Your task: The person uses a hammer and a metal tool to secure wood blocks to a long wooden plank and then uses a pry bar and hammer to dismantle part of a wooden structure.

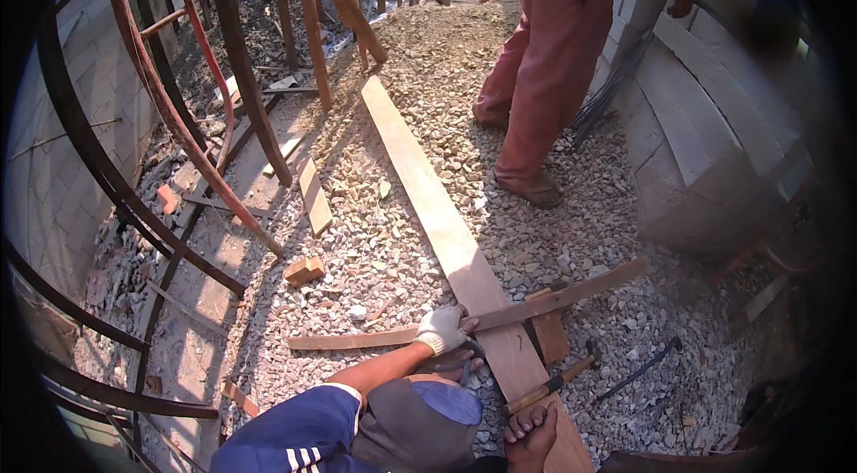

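Observation:
A long pale plank (428,196) runs from the far gravel toward me. Across it lies a narrow wooden strip (580,290). My left hand (441,330), in a white glove with fingertips showing, is closed over the strip beside the plank's left edge. My right hand (530,435), bare, is curled at the near end of the plank, fingers folded in; whatever it may hold is hidden. Just beyond its knuckles a hammer (558,382) with a wooden handle lies partly across the plank. A short wood piece (551,336) sits under the strip, right of the plank.
Another person in red trousers (544,53) stands on the gravel (411,53) ahead. Dark upright bars (237,53) and a red metal frame (165,98) line the left. Grey blocks (687,125) are stacked right. A dark metal bar (638,372) and a broken brick (304,271) lie nearby.

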A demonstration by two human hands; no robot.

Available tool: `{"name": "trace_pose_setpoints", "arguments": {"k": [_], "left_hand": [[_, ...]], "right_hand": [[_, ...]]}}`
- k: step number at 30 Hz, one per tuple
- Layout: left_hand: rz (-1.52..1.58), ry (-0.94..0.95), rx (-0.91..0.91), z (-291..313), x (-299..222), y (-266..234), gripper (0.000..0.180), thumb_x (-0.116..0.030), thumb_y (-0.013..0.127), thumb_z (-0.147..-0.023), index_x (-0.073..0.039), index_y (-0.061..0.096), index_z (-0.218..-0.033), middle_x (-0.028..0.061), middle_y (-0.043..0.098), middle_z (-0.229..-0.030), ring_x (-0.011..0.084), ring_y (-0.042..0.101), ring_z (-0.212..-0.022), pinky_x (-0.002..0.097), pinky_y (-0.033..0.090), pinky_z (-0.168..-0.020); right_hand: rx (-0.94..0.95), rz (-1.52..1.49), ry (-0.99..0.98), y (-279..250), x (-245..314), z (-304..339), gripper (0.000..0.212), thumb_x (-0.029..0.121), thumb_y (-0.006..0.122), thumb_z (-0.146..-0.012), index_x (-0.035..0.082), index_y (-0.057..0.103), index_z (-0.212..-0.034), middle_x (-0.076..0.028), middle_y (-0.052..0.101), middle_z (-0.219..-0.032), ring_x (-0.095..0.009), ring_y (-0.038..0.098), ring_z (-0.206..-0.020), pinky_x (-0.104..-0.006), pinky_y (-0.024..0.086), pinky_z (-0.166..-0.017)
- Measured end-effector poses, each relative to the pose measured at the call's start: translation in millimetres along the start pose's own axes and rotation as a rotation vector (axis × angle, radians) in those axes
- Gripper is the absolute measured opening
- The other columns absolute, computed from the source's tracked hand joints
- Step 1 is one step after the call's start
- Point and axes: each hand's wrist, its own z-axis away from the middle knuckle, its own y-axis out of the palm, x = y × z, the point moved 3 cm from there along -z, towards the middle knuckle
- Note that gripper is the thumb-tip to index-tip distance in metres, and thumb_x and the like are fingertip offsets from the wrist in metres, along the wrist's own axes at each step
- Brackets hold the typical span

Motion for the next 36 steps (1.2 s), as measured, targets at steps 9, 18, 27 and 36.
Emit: {"name": "trace_pose_setpoints", "arguments": {"k": [9, 18, 27, 36], "left_hand": [[-0.044, 0.128, -0.123, -9, 17, 17, 0.048, -0.049, 0.062, -0.094, -0.002, 0.069, -0.104, 0.0233, 0.071, -0.09, 0.0418, 0.07, -0.089, 0.0521, 0.054, -0.078], [-0.069, 0.133, -0.064, -9, 11, 5, 0.051, -0.05, 0.057, -0.097, -0.002, 0.069, -0.108, 0.0238, 0.071, -0.098, 0.0416, 0.069, -0.096, 0.0523, 0.053, -0.084], [-0.087, 0.154, -0.012, -2, 10, 1, 0.052, -0.051, 0.061, -0.095, -0.004, 0.066, -0.115, 0.0243, 0.07, -0.104, 0.0411, 0.068, -0.101, 0.0509, 0.052, -0.088], [0.024, 0.221, 0.28, -12, 9, -14, 0.062, -0.043, 0.072, -0.089, -0.007, 0.053, -0.136, 0.0231, 0.069, -0.114, 0.0409, 0.067, -0.107, 0.0489, 0.052, -0.091]], "right_hand": [[-0.425, 0.902, -0.373, 5, 72, -139, 0.031, 0.038, 0.058, -0.105, 0.01, 0.055, -0.091, 0.001, 0.046, -0.067, -0.012, 0.045, -0.054, -0.0318, 0.041, -0.048], [-0.524, 1.62, -0.937, 39, 74, -210, 0.035, 0.022, 0.073, -0.094, -0.003, 0.058, -0.114, -0.026, 0.071, -0.107, -0.039, 0.072, -0.1, -0.0453, 0.054, -0.085], [-0.365, 1.811, -0.84, 17, 80, -214, 0.047, 0.025, 0.077, -0.091, -0.001, 0.06, -0.125, -0.023, 0.073, -0.1, -0.043, 0.071, -0.09, -0.0469, 0.054, -0.08], [-0.273, 2.061, -0.798, 15, 79, -200, 0.067, 0.019, 0.085, -0.078, 0.002, 0.055, -0.136, -0.026, 0.071, -0.113, -0.047, 0.068, -0.101, -0.052, 0.052, -0.088]]}}
